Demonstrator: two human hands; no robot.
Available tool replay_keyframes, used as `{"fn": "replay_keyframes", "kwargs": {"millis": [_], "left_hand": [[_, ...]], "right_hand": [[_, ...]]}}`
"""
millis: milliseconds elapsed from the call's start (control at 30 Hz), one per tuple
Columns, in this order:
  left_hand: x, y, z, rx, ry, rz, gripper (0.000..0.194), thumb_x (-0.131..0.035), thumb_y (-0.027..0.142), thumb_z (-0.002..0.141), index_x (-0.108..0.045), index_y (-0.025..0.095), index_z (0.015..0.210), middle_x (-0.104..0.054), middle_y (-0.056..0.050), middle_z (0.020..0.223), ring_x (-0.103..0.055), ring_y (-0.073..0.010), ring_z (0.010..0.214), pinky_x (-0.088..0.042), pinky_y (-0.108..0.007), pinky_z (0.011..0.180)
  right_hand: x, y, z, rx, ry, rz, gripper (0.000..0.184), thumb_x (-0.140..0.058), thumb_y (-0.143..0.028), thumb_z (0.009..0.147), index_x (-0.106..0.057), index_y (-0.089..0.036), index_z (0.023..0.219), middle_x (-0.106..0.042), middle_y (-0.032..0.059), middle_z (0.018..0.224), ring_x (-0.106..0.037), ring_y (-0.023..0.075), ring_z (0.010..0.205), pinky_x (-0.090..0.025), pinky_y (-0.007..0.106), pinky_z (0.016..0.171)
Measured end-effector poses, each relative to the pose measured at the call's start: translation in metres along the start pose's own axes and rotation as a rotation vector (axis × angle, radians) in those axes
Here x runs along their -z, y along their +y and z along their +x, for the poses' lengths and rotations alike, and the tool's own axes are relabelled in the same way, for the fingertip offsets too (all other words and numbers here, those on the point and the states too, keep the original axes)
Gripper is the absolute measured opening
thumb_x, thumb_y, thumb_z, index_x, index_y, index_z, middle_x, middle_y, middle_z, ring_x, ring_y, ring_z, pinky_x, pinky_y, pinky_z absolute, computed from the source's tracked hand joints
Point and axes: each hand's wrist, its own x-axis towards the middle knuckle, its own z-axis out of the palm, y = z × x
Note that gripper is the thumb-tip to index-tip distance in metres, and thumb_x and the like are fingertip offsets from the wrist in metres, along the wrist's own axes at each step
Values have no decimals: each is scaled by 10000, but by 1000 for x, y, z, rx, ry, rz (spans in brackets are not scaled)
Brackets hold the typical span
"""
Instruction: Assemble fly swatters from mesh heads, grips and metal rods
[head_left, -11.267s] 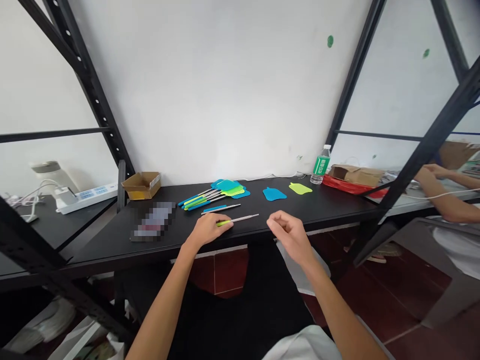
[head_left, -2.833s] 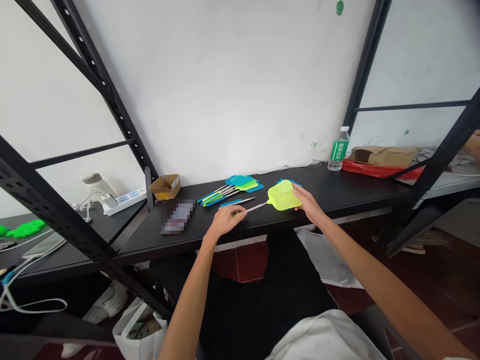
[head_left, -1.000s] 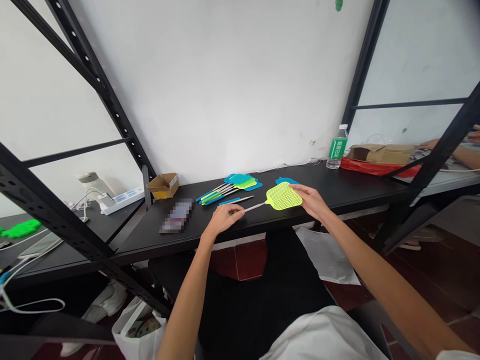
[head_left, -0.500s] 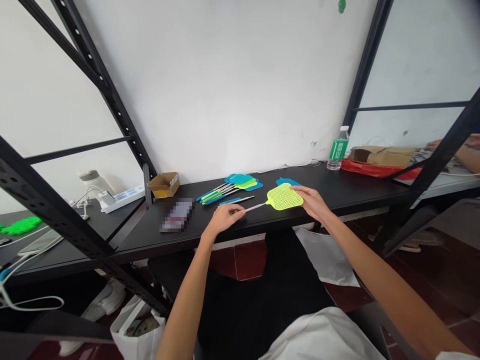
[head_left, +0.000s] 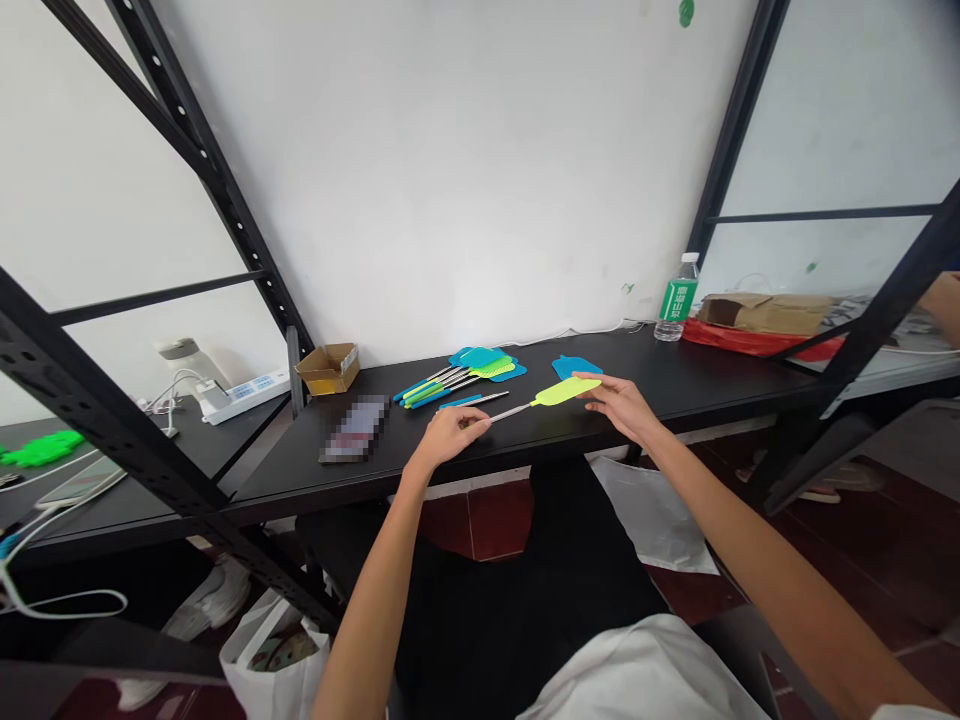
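Observation:
A yellow-green fly swatter [head_left: 564,391] is held between my two hands, just above the front of the black shelf. My left hand [head_left: 452,435] is closed around its handle end, the thin metal rod running out to the right. At the swatter's head, the fingers of my right hand [head_left: 621,405] pinch the far edge. The head is now tilted and looks narrow. Behind it lies a loose blue swatter head [head_left: 576,367]. Beyond my left hand rests a rod with a blue handle [head_left: 474,401]. A pile of blue and yellow-green fly swatters [head_left: 461,375] lies behind that.
A blurred phone-like object [head_left: 355,429] and a small cardboard box [head_left: 328,369] are on the left of the shelf [head_left: 420,452]. A water bottle [head_left: 676,298] stands at the back right, beside a red bag with cardboard [head_left: 765,325]. Black metal posts flank the space.
The yellow-green head has turned about its rod, from showing its broad perforated face to a thin slanted view. My right fingers shifted with it; my left hand stays in place.

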Motion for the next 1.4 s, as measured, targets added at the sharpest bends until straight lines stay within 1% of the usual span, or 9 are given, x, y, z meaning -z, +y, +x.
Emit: {"fn": "replay_keyframes", "kwargs": {"millis": [200, 500, 600, 700, 867, 1033, 1133, 1267, 1400], "left_hand": [[1, 2, -1, -8, 3, 15, 360, -530, 487, 890, -755, 206, 880, -729, -33, 872, -624, -166, 697, -463, -241, 644], [1, -1, 0, -18, 0, 14, 345, -542, 477, 893, -751, 202, 877, -722, -30, 859, -607, -158, 682, -456, -237, 645], [1, -1, 0, -19, -8, 6, 353, -544, 481, 892, -752, 196, 888, -719, -32, 844, -600, -157, 668, -455, -238, 640], [1, -1, 0, -14, -11, 6, 368, -543, 491, 891, -756, 191, 892, -715, -35, 816, -595, -157, 652, -453, -241, 633], [1, -1, 0, -14, -14, 7, 373, -547, 496, 889, -767, 195, 894, -714, -30, 773, -597, -157, 633, -447, -243, 619], [1, -3, 0, -4, -7, -21, 397, -569, 516, 875, -781, 185, 933, -729, -43, 783, -613, -163, 632, -451, -246, 613], [1, -4, 0, -6, -11, -25, 400, -576, 517, 870, -786, 184, 942, -736, -47, 790, -624, -168, 644, -459, -249, 626], [0, -2, 0, 5, -9, -24, 387, -567, 505, 872, -783, 189, 925, -735, -42, 794, -633, -170, 652, -467, -252, 639], [0, 1, 0, 12, -1, -45, 403, -550, 516, 875, -772, 181, 909, -735, -49, 826, -625, -165, 637, -472, -259, 639]], "right_hand": [[1, 3, 2, -7, 14, -29, 353, -811, -394, 752, -781, -236, 1067, -720, 75, 1029, -664, 173, 879, -530, 250, 685], [-2, -1, -1, 13, 31, -92, 313, -824, -446, 726, -802, -221, 942, -655, 87, 1263, -642, 137, 762, -550, 274, 655], [-4, -3, -2, 16, 41, -105, 367, -841, -467, 691, -797, -192, 928, -710, 92, 1024, -618, 139, 706, -538, 285, 634], [-4, -2, -1, 27, 55, -146, 405, -850, -491, 660, -786, -151, 870, -661, 56, 725, -567, 136, 624, -487, 281, 573], [-2, 1, 1, 62, 22, -256, 424, -803, -535, 696, -783, -133, 829, -566, 22, 568, -478, 121, 539, -383, 268, 491], [0, 1, 1, 30, 10, -294, 458, -779, -548, 715, -794, -126, 890, -477, -10, 503, -329, 82, 456, -267, 250, 412], [-1, -1, 0, -5, -4, -295, 424, -791, -526, 711, -800, -140, 886, -570, 20, 606, -298, 58, 451, -249, 241, 397], [-3, -4, -2, -6, -29, -267, 421, -773, -530, 730, -802, -168, 942, -661, 63, 802, -367, 69, 487, -277, 237, 381], [-7, -7, -3, 2, -7, -133, 551, -719, -540, 776, -701, -243, 1239, -649, 33, 779, -456, 106, 533, -369, 243, 417]]}}
